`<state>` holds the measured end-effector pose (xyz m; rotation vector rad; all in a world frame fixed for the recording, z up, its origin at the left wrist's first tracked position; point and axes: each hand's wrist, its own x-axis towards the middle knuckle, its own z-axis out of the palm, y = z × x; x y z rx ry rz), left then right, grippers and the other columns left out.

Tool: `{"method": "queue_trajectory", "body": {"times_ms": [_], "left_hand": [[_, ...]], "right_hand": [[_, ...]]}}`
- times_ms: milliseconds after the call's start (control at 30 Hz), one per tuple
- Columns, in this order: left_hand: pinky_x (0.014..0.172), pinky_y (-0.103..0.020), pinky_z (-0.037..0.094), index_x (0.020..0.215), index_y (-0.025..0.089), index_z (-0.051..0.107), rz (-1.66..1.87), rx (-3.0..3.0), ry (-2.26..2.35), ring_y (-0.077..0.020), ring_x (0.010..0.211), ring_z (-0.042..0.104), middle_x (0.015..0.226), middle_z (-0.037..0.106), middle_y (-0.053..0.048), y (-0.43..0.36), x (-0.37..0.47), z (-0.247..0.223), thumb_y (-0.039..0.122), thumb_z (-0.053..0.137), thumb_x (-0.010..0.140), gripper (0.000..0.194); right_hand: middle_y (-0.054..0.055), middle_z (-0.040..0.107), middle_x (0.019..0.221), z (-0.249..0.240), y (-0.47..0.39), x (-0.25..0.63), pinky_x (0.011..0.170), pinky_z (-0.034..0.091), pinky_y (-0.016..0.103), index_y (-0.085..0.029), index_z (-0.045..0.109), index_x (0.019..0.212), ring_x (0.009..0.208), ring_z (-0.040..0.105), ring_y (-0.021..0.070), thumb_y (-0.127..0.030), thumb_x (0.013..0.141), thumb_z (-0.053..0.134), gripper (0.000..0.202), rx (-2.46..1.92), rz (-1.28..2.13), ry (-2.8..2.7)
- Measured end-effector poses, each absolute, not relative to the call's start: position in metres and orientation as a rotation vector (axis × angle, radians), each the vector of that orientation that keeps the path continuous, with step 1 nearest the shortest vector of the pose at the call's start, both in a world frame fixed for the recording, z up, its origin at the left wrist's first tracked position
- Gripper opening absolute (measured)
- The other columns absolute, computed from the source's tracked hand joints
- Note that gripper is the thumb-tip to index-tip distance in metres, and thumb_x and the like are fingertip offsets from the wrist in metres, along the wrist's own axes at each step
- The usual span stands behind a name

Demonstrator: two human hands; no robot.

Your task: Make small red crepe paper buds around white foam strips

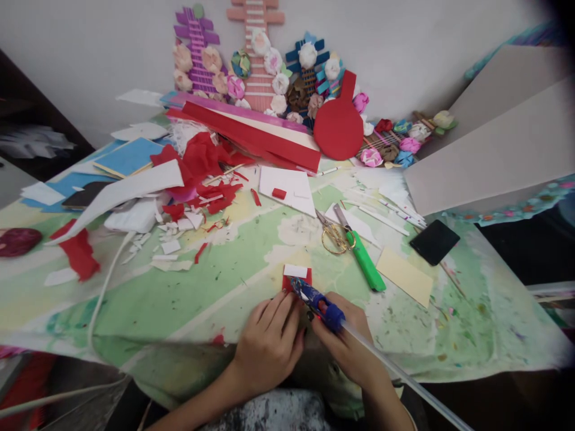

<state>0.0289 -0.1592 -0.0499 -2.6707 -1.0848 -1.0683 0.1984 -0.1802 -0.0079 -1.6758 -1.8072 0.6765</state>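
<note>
Low in the middle of the frame, the right hand (348, 347) is wrapped around a blue glue gun (320, 304), its grip closed on the body, with a clear glue stick (395, 371) trailing from the back toward the lower right. The gun's nozzle points up and to the left and meets a small red paper piece (296, 281) lying on the bench (224, 281); a white slip (295, 270) sits on the upper part of that red piece. The left hand (269, 341) lies just beside it, fingers bent and fingertips (287, 299) pressing at the red piece's lower left edge, holding nothing else.

Right of centre lie gold-handled scissors (335, 236) and a green utility knife (363, 257), touching each other, with a pale yellow card (404, 276) and a black phone (434, 241) further right. Red paper scraps (202, 161) and white offcuts (171, 236) crowd the left half. Along the top stand paper flowers (274, 66) on slatted pieces, with a red paddle shape (339, 126) leaning in front.
</note>
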Motion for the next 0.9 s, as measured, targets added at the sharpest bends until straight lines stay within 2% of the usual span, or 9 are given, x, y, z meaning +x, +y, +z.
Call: {"method": "queue_trajectory", "body": {"times_ms": [900], "left_hand": [[0.085, -0.041, 0.044, 0.102, 0.006, 0.070, -1.139, -2.669, -1.075, -0.0298, 0.102, 0.063, 0.107, 0.071, -0.016, -0.1586, 0.0292, -0.0489, 0.019, 0.052, 0.085, 0.028]], "right_hand": [[-0.001, 0.049, 0.065, -0.0071, -0.1814, 0.1929, 0.055, 0.030, 0.025, -0.020, 0.043, 0.069, 0.059, 0.046, 0.0133, -0.024, 0.085, 0.048, 0.017, -1.674, 0.574, -1.865]]}}
